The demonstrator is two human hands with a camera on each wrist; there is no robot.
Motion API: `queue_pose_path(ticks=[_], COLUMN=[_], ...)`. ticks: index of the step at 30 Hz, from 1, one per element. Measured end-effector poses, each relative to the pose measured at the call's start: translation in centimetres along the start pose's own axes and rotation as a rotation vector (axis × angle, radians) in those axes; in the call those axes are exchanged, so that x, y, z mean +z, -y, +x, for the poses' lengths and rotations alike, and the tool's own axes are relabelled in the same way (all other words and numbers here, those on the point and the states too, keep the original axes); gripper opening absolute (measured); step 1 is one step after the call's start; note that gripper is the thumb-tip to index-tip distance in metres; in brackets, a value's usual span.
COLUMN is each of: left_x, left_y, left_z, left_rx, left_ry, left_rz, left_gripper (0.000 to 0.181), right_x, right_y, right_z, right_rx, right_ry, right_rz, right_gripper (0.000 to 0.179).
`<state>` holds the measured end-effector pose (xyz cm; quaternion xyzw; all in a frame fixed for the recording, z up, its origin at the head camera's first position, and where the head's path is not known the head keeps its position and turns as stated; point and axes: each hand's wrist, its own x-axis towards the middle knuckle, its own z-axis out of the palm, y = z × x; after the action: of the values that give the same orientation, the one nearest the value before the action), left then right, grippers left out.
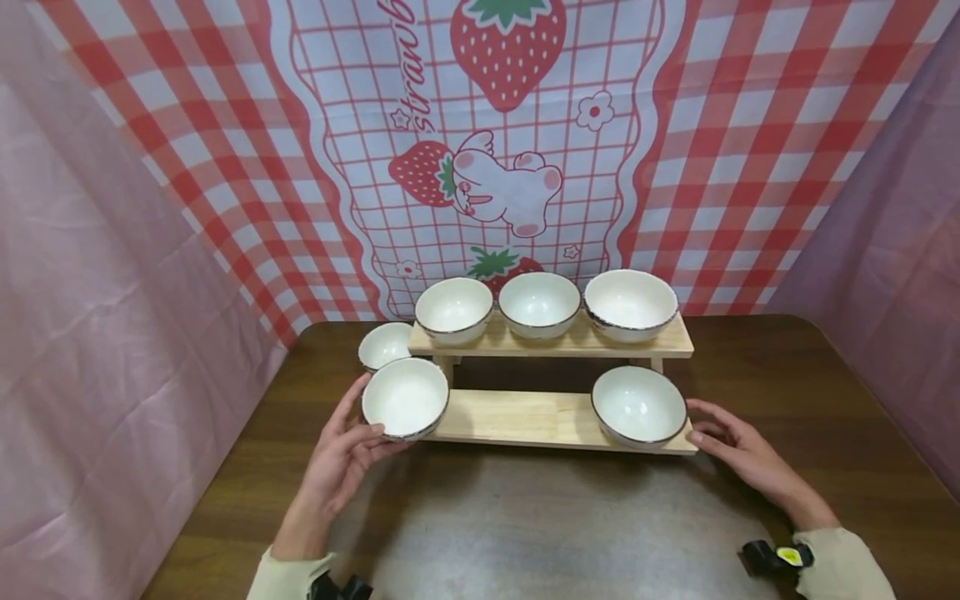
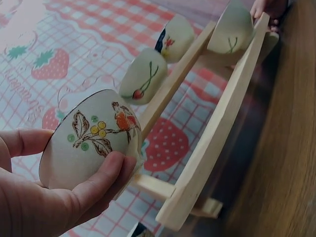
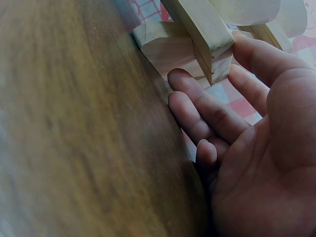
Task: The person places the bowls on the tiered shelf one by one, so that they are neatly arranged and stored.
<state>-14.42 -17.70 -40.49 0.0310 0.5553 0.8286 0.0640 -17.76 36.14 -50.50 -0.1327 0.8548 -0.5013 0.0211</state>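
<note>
My left hand point(image 1: 341, 454) grips a white bowl point(image 1: 405, 396) by its side, at the left end of a two-tier wooden stand point(image 1: 517, 417). In the left wrist view, thumb and fingers pinch this bowl point(image 2: 89, 148), whose outside shows a red bird, leaves and yellow berries. The bowl overlaps the lower board's left end in the head view. At the stand's right end, my right hand point(image 1: 738, 450) holds the lower board's corner between thumb and finger, its other fingers loosely curled. A dark-rimmed bowl point(image 1: 639, 404) sits on that board, close to the right hand.
Three bowls line the upper board point(image 1: 551, 346): left point(image 1: 454, 308), middle point(image 1: 540, 304) and right point(image 1: 632, 304). Another bowl point(image 1: 386, 343) stands on the brown table point(image 1: 247, 467) at the stand's left, partly hidden. A red-checked strawberry cloth point(image 1: 510, 192) hangs behind; pink cloth point(image 1: 112, 333) hangs at the sides.
</note>
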Motion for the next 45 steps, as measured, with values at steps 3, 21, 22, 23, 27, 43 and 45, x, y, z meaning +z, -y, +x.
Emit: queue_pose_path(ticks=[3,21,22,23,27,43,45], left_x=[0.7,4.5,4.6,4.9,5.7,9.1,9.4], left_y=[0.0,1.7,1.8,2.0,2.4,5.2,5.6], left_z=[0.0,1.4,1.5,1.6,2.0,3.8,4.0], left_rx=[-0.007,-0.093,-0.097,-0.101,-0.115,-0.169,-0.175], left_ry=[0.016,0.129,0.135,0.14,0.155,0.198,0.196], left_rz=[0.003,-0.02,-0.023,-0.024,-0.026,-0.015,-0.019], left_gripper=[0.083,0.086,0.087,0.087,0.087,0.085,0.085], right_x=[0.1,0.0,0.0,0.0,-0.1,-0.2,-0.1], right_y=[0.0,-0.1,-0.1,-0.1,-0.1,0.3,0.3], right_z=[-0.1,0.0,0.0,0.0,0.1,0.0,0.0], right_rx=[-0.007,0.009,0.01,0.011,0.029,0.058,0.054], right_ry=[-0.003,0.005,0.008,0.008,0.01,0.016,0.012], right_rz=[0.006,0.006,0.008,0.01,0.0,-0.022,-0.022], right_gripper=[0.048,0.049,0.049,0.049,0.051,0.051,0.05])
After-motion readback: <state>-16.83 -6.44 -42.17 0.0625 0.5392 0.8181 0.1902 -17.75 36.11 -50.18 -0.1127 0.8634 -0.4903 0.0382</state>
